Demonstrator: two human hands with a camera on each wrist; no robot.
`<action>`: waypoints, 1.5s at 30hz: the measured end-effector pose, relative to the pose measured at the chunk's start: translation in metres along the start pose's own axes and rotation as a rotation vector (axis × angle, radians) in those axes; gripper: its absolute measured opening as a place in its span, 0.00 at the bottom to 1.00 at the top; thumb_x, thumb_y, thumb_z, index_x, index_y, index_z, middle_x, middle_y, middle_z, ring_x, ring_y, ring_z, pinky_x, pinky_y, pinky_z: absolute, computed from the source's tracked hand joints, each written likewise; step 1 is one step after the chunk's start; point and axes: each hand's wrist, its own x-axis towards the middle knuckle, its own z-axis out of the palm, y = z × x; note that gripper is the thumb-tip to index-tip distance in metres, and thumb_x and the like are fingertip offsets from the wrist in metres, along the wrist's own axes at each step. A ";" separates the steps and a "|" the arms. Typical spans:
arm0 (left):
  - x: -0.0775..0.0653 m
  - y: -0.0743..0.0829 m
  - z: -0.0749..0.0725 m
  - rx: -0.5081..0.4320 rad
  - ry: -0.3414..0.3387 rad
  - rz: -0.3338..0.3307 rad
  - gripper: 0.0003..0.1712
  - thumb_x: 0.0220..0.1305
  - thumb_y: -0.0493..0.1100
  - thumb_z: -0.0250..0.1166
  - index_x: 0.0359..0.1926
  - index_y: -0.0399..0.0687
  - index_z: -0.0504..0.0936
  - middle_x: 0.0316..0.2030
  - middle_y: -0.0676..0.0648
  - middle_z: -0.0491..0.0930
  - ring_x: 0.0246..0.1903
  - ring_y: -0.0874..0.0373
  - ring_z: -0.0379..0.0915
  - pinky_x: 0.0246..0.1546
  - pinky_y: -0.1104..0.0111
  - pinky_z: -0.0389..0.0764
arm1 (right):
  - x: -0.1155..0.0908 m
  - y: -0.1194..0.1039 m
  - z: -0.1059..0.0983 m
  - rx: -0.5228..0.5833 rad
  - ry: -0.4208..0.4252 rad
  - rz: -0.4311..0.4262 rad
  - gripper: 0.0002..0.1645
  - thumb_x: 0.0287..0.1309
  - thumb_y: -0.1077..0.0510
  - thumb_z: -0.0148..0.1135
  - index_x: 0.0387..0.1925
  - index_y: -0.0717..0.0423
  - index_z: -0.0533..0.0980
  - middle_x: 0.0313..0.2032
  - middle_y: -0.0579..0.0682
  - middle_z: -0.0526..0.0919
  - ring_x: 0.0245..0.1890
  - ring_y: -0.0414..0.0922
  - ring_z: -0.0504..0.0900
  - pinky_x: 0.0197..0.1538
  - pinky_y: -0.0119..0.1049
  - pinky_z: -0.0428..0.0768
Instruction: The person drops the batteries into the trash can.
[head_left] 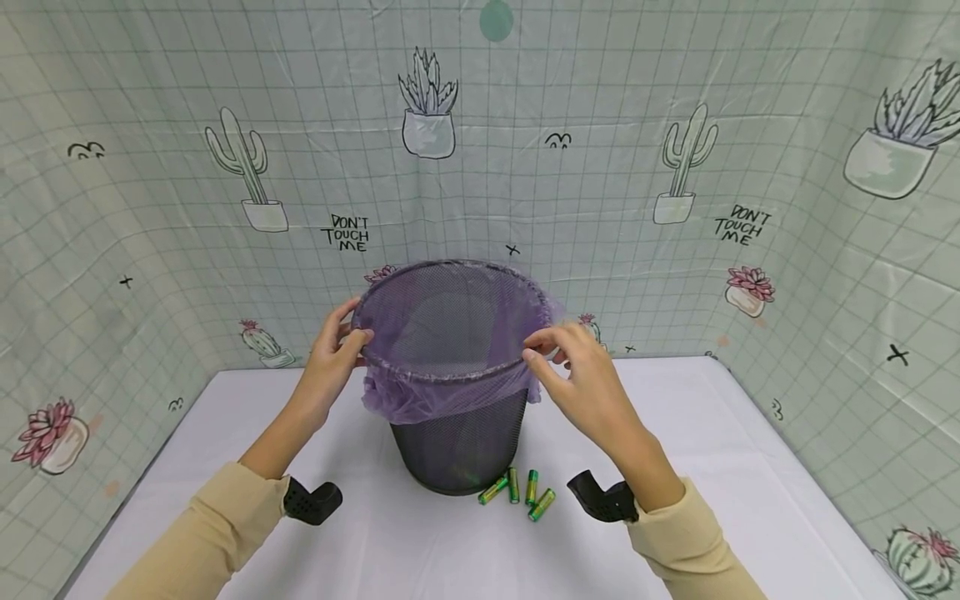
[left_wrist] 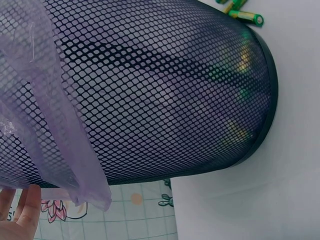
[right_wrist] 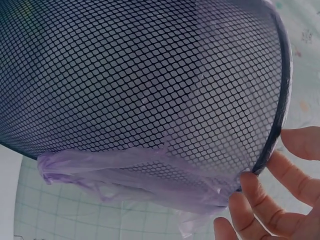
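A black mesh wastebasket (head_left: 459,454) stands on the table, lined with a thin purple trash bag (head_left: 427,402). The bag's edge is folded over the rim and hangs loosely around the outside. At the left side of the rim, my left hand (head_left: 336,354) grips with the thumb on top and the fingers outside. On the right, my right hand (head_left: 581,371) pinches the bag at the rim between thumb and fingers. The right wrist view shows those fingertips (right_wrist: 250,185) against the bag's gathered edge. In the left wrist view, the bag (left_wrist: 75,145) drapes down the mesh.
Several green batteries (head_left: 513,485) lie on the white tabletop (head_left: 420,550) by the basket's base, to its right. Behind the table hangs a grid-patterned cloth (head_left: 480,200) with printed cacti, and it also runs along both sides. Black mounts (head_left: 311,502) are worn on the wrists.
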 end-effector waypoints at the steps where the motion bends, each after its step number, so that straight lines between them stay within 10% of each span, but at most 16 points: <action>1: 0.000 0.000 0.000 -0.001 0.000 -0.004 0.35 0.67 0.44 0.47 0.72 0.55 0.47 0.64 0.39 0.60 0.53 0.50 0.64 0.41 0.79 0.72 | -0.001 0.001 0.000 0.007 0.004 -0.001 0.13 0.60 0.55 0.58 0.44 0.57 0.78 0.40 0.51 0.77 0.41 0.46 0.74 0.46 0.42 0.74; 12: 0.000 0.001 0.000 0.004 0.001 0.001 0.35 0.67 0.44 0.47 0.73 0.55 0.47 0.64 0.38 0.59 0.55 0.48 0.63 0.42 0.78 0.72 | -0.020 0.028 0.007 0.077 0.018 0.111 0.17 0.61 0.54 0.57 0.50 0.57 0.74 0.41 0.52 0.77 0.38 0.44 0.73 0.44 0.43 0.76; 45: 0.001 0.000 0.001 0.006 0.001 -0.011 0.34 0.67 0.44 0.47 0.72 0.56 0.47 0.64 0.39 0.58 0.55 0.51 0.63 0.43 0.77 0.72 | -0.117 0.095 0.093 0.016 -0.314 0.525 0.13 0.52 0.52 0.65 0.22 0.57 0.74 0.25 0.48 0.71 0.25 0.41 0.67 0.25 0.30 0.65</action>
